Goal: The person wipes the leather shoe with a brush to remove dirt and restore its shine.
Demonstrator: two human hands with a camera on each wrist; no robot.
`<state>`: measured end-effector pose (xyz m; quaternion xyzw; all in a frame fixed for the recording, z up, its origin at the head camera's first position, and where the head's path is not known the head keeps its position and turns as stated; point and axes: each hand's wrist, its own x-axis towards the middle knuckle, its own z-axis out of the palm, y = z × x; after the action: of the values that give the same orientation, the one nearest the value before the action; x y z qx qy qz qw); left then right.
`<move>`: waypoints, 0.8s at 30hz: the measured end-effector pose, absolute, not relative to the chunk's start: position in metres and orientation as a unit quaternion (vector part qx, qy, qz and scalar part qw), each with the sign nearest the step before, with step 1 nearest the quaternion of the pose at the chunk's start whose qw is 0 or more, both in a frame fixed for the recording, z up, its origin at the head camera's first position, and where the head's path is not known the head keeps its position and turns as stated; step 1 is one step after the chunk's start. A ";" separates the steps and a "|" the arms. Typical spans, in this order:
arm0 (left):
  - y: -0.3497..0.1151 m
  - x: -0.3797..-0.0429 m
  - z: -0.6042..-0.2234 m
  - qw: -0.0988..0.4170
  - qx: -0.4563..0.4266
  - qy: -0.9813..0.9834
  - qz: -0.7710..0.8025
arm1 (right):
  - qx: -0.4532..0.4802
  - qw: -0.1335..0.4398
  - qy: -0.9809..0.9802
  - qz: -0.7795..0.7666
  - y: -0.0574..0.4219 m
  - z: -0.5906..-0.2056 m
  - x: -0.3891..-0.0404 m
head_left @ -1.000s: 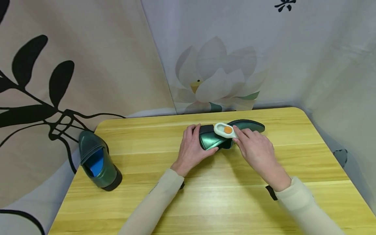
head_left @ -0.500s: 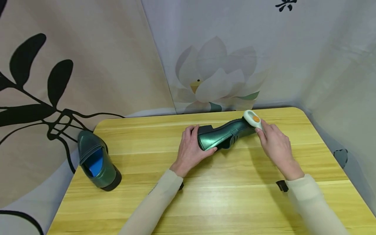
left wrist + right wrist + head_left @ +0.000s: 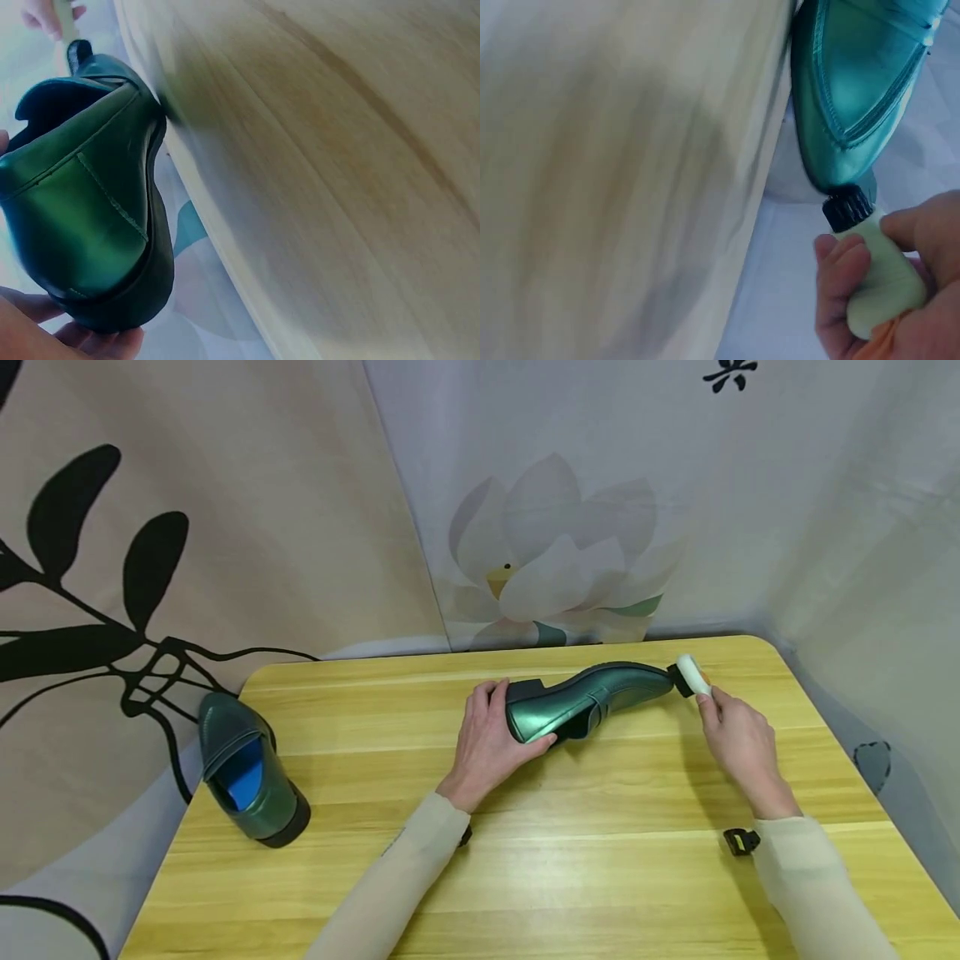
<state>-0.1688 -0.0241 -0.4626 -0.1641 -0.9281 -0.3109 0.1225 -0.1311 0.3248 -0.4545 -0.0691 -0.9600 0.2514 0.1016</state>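
A shiny green loafer [image 3: 573, 700] lies on its side near the far edge of the table, toe to the right. My left hand [image 3: 491, 735] grips its heel end, fingers behind and thumb along the near side. In the left wrist view the loafer's heel [image 3: 82, 225] rests against my fingers [image 3: 97, 341]. My right hand [image 3: 742, 743] holds a small white shoe brush [image 3: 693, 675] with dark bristles and an orange spot. The bristles [image 3: 847, 208] are right at the toe tip in the right wrist view, my fingers curled round the pale brush body [image 3: 881, 277].
A second green loafer [image 3: 255, 768] with a blue insole stands at the table's left edge. The wooden table [image 3: 585, 877] ends just beyond the held shoe. Printed curtains [image 3: 562, 527] hang behind and beside it. Dark straps circle both wrists.
The brush in my right hand has moved right, from over the shoe's middle along its side to the toe tip, and has turned so its bristles show. The left hand has stayed on the heel.
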 end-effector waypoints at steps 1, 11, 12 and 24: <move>-0.024 -0.169 -0.463 0.123 -0.162 -0.929 -0.310 | -0.060 0.107 -0.959 0.255 0.323 -0.454 -0.132; -0.024 -0.168 -0.462 0.099 -0.142 -0.929 -0.327 | -0.072 0.099 -0.959 0.255 0.323 -0.455 -0.136; -0.024 -0.168 -0.462 0.097 -0.141 -0.929 -0.329 | -0.076 0.093 -0.960 0.254 0.325 -0.456 -0.136; -0.025 -0.169 -0.461 0.096 -0.143 -0.930 -0.326 | -0.005 0.154 -0.965 0.214 0.295 -0.434 -0.132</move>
<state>-0.1693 -0.0245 -0.4614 -0.1428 -0.9296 -0.3260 0.0961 -0.1321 0.2955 -0.4344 -0.0055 -0.9647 0.2137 0.1539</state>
